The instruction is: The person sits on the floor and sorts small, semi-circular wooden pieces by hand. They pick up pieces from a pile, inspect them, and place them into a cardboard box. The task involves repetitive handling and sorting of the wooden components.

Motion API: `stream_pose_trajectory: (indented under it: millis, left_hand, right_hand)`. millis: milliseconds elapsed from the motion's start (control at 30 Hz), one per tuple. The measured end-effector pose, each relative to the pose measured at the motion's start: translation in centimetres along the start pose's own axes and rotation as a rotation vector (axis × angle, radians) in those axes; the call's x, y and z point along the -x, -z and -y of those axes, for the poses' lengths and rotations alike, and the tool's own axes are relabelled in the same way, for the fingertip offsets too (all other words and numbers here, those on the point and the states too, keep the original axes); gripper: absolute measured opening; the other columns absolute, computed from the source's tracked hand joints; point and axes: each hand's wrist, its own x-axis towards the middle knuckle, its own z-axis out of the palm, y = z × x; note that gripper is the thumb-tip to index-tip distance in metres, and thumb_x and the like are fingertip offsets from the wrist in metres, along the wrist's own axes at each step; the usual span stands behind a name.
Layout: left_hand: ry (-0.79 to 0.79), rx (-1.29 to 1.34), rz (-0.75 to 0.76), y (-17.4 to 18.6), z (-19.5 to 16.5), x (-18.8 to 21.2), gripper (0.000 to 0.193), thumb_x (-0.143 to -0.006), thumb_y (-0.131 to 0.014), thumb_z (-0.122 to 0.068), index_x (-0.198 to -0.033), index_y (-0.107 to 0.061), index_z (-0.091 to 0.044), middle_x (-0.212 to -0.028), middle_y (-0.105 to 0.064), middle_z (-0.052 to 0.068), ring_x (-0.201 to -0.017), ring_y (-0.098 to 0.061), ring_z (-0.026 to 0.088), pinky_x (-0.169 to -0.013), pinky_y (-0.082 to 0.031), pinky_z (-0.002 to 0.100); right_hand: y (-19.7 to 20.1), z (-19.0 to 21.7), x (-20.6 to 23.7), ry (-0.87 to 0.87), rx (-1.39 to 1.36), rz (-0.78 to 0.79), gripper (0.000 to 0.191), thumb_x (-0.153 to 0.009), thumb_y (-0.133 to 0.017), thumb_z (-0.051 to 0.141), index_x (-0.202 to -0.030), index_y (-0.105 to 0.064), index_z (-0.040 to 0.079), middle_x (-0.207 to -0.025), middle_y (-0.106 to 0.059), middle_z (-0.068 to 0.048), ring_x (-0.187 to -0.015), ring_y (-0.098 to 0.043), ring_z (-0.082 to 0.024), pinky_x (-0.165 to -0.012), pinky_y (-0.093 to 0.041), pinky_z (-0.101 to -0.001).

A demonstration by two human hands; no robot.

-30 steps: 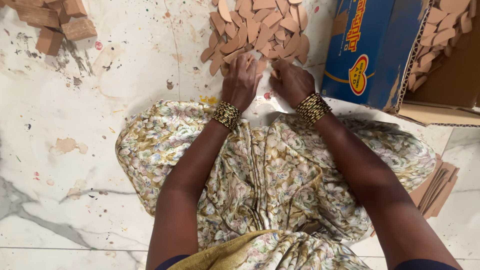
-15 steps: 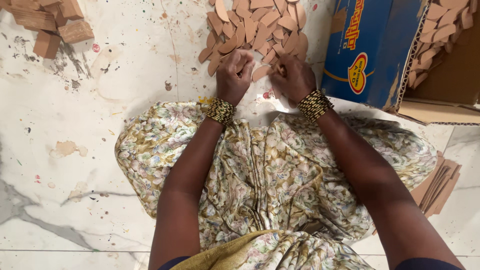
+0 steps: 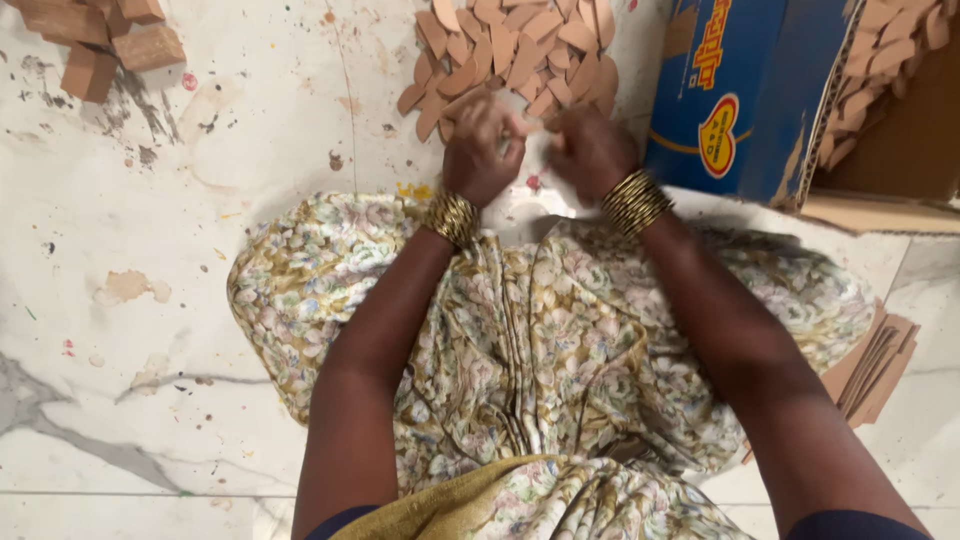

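A pile of small tan cardboard cut-outs [image 3: 520, 50] lies on the marble floor ahead of my lap. My left hand [image 3: 483, 150] is at the pile's near edge, fingers curled around a cardboard piece. Close beside it, my right hand [image 3: 590, 148] is curled too, and what its fingers pinch is hidden. Both wrists wear gold bangles. My floral skirt [image 3: 540, 340] spreads over the floor below the hands.
A blue cardboard box [image 3: 760, 95] stands at the right with an open brown carton [image 3: 890, 120] of more cut-outs behind it. Stacked wooden blocks [image 3: 100, 40] sit at the top left. Flat cardboard sheets [image 3: 880, 365] lie at the right by the skirt.
Both hands stayed at the pile's near edge, shifting slightly and drawing together over a piece; the fingers have curled tighter.
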Motion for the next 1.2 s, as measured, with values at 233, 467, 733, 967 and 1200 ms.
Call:
stream_pose_trajectory:
  millis: [233, 467, 733, 967, 1200]
  left_hand:
    - [0.501, 0.721, -0.14, 1.5, 1.6, -0.5, 0.035, -0.083, -0.065, -0.006, -0.117, -0.061, -0.007, -0.101, -0.075, 0.009, -0.084, -0.072, 0.015, -0.061, -0.055, 0.028]
    - [0.689, 0.92, 0.002, 4.0, -1.7, 1.8, 0.026, -0.093, -0.063, -0.008, -0.119, -0.067, -0.003, -0.107, -0.077, 0.009, -0.088, -0.075, 0.012, -0.07, -0.063, 0.027]
    - [0.494, 0.63, 0.016, 3.0, -4.4, 4.6, 0.029, -0.094, -0.06, -0.006, -0.122, -0.065, -0.007, -0.095, -0.076, 0.01, -0.079, -0.07, 0.014, -0.064, -0.059, 0.027]
    - [0.598, 0.678, 0.008, 4.3, -5.8, 4.9, 0.026, -0.094, -0.063, -0.009, -0.118, -0.063, -0.002, -0.093, -0.075, 0.01, -0.077, -0.074, 0.014, -0.062, -0.062, 0.027]
    - [0.603, 0.581, 0.091, 4.2, -8.5, 6.9, 0.037, -0.096, -0.063, -0.025, -0.126, -0.064, -0.003, -0.102, -0.074, 0.014, -0.083, -0.073, 0.018, -0.065, -0.062, 0.029]
  right_hand:
    - [0.2, -3.2, 2.3, -0.088, 0.278, 0.04, 0.021, -0.097, -0.069, 0.03, -0.106, -0.071, 0.011, -0.088, -0.074, -0.017, -0.085, -0.072, -0.038, -0.074, -0.057, -0.0516]
    - [0.2, -0.4, 3.5, -0.182, 0.244, 0.259, 0.036, -0.074, -0.081, 0.044, -0.088, -0.073, 0.012, -0.092, -0.072, -0.017, -0.088, -0.071, -0.037, -0.076, -0.057, -0.0519]
    - [2.2, 1.2, 6.8, -0.02, -0.17, -0.08, 0.027, -0.088, -0.07, 0.034, -0.098, -0.063, 0.01, -0.086, -0.071, -0.014, -0.08, -0.071, -0.034, -0.073, -0.056, -0.0479]
    - [2.1, 4.1, 9.9, 0.062, 0.16, 0.053, 0.042, -0.087, -0.077, 0.051, -0.091, -0.065, 0.011, -0.085, -0.071, -0.014, -0.08, -0.068, -0.036, -0.072, -0.052, -0.0537]
    - [2.0, 3.6, 9.4, -0.058, -0.252, 0.043, 0.03, -0.084, -0.081, 0.032, -0.087, -0.065, 0.007, -0.08, -0.068, -0.013, -0.072, -0.064, -0.026, -0.066, -0.052, -0.0411]
